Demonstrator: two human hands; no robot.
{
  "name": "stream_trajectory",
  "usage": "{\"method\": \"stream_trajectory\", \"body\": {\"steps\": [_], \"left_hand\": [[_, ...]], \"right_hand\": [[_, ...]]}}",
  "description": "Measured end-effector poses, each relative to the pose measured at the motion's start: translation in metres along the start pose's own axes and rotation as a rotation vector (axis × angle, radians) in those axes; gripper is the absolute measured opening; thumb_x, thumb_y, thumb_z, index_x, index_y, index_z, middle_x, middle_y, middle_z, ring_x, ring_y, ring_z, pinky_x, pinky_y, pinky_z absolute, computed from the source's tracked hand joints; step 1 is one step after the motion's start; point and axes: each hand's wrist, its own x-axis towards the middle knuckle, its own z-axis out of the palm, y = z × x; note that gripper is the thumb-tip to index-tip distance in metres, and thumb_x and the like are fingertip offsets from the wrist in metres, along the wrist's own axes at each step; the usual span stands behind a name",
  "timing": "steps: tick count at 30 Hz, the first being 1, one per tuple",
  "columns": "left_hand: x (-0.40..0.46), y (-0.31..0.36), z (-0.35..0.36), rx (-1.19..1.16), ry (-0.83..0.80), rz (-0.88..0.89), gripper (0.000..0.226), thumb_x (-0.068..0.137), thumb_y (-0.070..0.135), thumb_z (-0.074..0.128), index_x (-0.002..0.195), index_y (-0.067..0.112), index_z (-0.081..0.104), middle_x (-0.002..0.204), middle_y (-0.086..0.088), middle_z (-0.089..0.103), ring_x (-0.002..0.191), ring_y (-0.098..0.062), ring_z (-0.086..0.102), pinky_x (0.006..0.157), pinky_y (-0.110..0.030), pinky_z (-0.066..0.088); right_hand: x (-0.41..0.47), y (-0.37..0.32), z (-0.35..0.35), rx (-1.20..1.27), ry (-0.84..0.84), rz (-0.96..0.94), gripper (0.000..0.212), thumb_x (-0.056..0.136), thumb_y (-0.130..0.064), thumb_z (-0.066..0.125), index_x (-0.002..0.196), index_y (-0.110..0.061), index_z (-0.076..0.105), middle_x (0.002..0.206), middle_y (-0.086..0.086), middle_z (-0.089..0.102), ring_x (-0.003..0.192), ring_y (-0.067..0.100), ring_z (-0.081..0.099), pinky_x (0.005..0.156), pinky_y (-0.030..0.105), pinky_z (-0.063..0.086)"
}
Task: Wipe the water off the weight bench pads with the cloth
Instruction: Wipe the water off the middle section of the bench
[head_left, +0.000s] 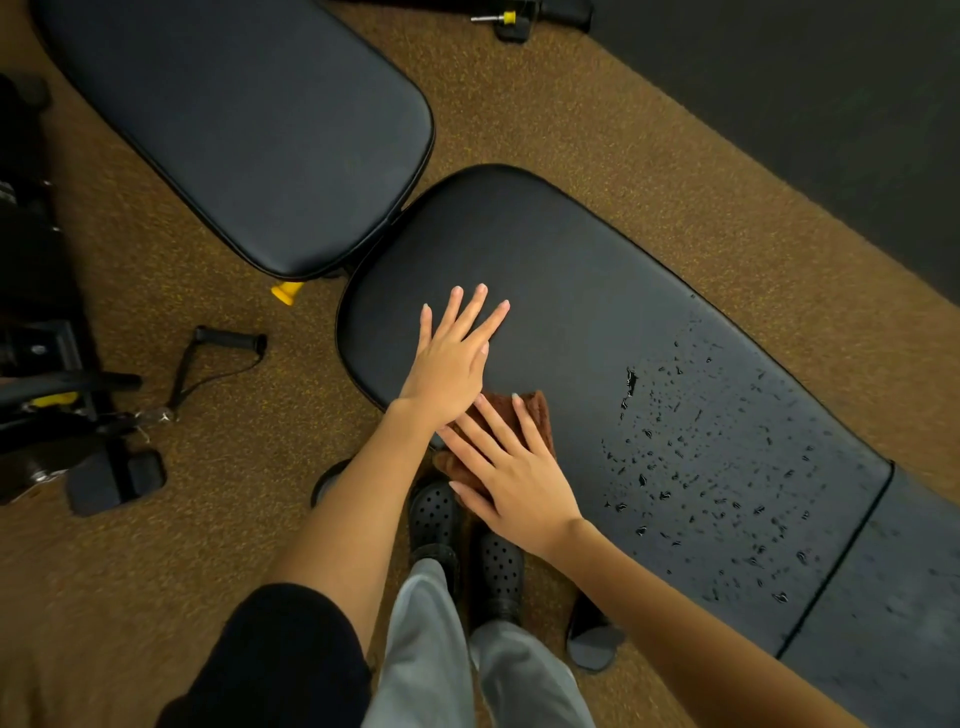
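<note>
A long black bench pad runs from the centre to the lower right. Water droplets cover its right half, with a larger puddle at their left edge. A brown cloth lies on the pad's near edge. My right hand rests flat on the cloth with fingers spread. My left hand lies flat on the dry left part of the pad, fingers apart, just left of the cloth. A second black pad lies at the upper left and looks dry.
Speckled brown floor surrounds the bench. A cable handle lies on the floor at left, beside dark gym equipment. A yellow knob sticks out under the upper pad. My black clogs stand beside the bench. A dark mat fills the upper right.
</note>
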Motion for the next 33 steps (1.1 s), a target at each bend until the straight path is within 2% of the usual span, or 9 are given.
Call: {"method": "stream_trajectory", "body": {"steps": [5,8,13,18,24,28,31,33], "left_hand": [[0.001,0.0,0.0,0.012,-0.013,-0.004,0.056,0.106,0.015,0.027,0.153,0.032,0.002,0.163,0.001,-0.008,0.149,-0.021,-0.016,0.118,-0.047,-0.012],[0.0,0.0,-0.002,0.0,-0.025,-0.006,0.056,0.106,0.015,0.027,0.154,0.032,0.003,0.163,0.002,-0.008,0.149,-0.021,-0.016,0.118,-0.047,-0.012],[0.0,-0.001,-0.003,-0.036,-0.028,0.0,0.056,0.106,0.015,0.028,0.154,0.032,0.006,0.163,0.003,-0.007,0.149,-0.02,-0.017,0.117,-0.045,-0.015],[0.0,-0.001,-0.001,-0.022,-0.016,0.002,0.056,0.106,0.016,0.028,0.154,0.032,0.004,0.163,0.002,-0.008,0.148,-0.02,-0.017,0.116,-0.045,-0.015],[0.001,-0.002,-0.004,-0.031,-0.037,-0.006,0.055,0.106,0.016,0.028,0.154,0.032,0.006,0.164,0.002,-0.006,0.149,-0.02,-0.016,0.117,-0.046,-0.014],[-0.003,-0.001,-0.004,-0.053,-0.041,0.005,0.052,0.107,0.021,0.026,0.154,0.032,0.009,0.164,0.002,-0.005,0.149,-0.02,-0.015,0.117,-0.044,-0.014],[-0.01,-0.003,0.0,-0.153,-0.018,0.01,0.048,0.107,0.026,0.025,0.153,0.031,0.016,0.164,0.004,0.0,0.149,-0.016,-0.013,0.117,-0.041,-0.015],[-0.016,-0.002,0.001,-0.227,-0.003,-0.002,0.046,0.107,0.028,0.024,0.153,0.03,0.021,0.163,0.005,0.004,0.149,-0.012,-0.012,0.117,-0.037,-0.016]], "right_hand": [[-0.008,0.014,-0.001,-0.067,-0.003,-0.15,0.063,0.103,-0.047,0.038,0.158,-0.026,0.017,0.165,-0.001,0.018,0.153,0.025,0.008,0.123,0.052,0.004],[-0.018,0.027,-0.005,-0.047,-0.004,-0.178,0.061,0.104,-0.048,0.035,0.158,-0.026,0.018,0.164,-0.002,0.018,0.153,0.022,0.007,0.123,0.051,0.004],[-0.016,0.048,-0.016,0.0,0.024,-0.004,0.06,0.104,-0.049,0.03,0.157,-0.025,0.02,0.164,-0.002,0.018,0.153,0.018,0.007,0.124,0.048,0.006],[0.005,0.026,-0.016,0.057,0.071,0.173,0.061,0.103,-0.049,0.028,0.156,-0.021,0.024,0.164,0.001,0.019,0.153,0.021,0.005,0.123,0.053,0.005],[-0.003,0.018,-0.008,-0.014,-0.008,-0.087,0.068,0.099,-0.052,0.04,0.158,-0.025,0.019,0.165,0.0,0.016,0.154,0.025,0.004,0.122,0.055,0.002],[-0.005,0.025,-0.011,-0.015,-0.033,-0.141,0.068,0.099,-0.055,0.039,0.158,-0.027,0.02,0.165,-0.001,0.017,0.154,0.023,0.004,0.122,0.054,-0.001],[-0.004,0.029,-0.019,0.155,-0.034,-0.121,0.065,0.102,-0.052,0.038,0.158,-0.028,0.016,0.165,-0.005,0.013,0.153,0.015,-0.003,0.123,0.049,-0.009],[-0.002,0.03,-0.029,0.391,-0.009,-0.078,0.057,0.105,-0.044,0.036,0.156,-0.024,0.024,0.164,-0.005,0.019,0.153,0.011,0.002,0.124,0.043,-0.006]]}}
